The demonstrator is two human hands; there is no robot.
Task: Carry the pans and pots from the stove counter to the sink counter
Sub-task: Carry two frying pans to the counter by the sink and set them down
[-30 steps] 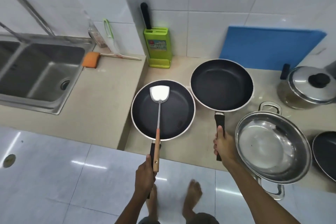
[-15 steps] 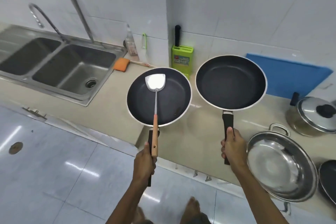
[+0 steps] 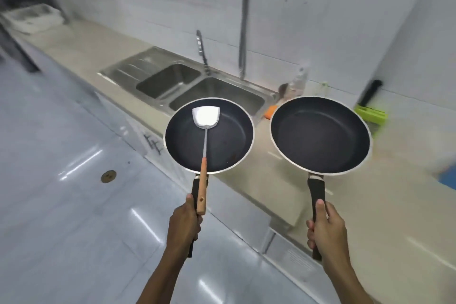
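Note:
I hold two black non-stick frying pans level in the air, side by side. My left hand (image 3: pixel 183 223) grips the black handle of the smaller pan (image 3: pixel 227 136), and a steel spatula (image 3: pixel 205 116) with a wooden handle lies in that pan, its handle end resting by my thumb. My right hand (image 3: pixel 325 229) grips the handle of the larger pan (image 3: pixel 320 134). Both pans hover over the front edge of the beige counter (image 3: pixel 266 180), just this side of the steel double sink (image 3: pixel 217 92).
A tap (image 3: pixel 201 50) and a vertical pipe (image 3: pixel 244 20) rise behind the sink. An orange sponge (image 3: pixel 270 111), a bottle (image 3: pixel 297 81) and a green knife block (image 3: pixel 371 116) stand at the right. A white rack (image 3: pixel 32 18) sits far left. Tiled floor with a drain (image 3: pixel 108 176) lies on the left.
Both pans have been lifted off the stove counter and carried left. The view has swung left, so the sink is now behind the pans and the pots are out of sight.

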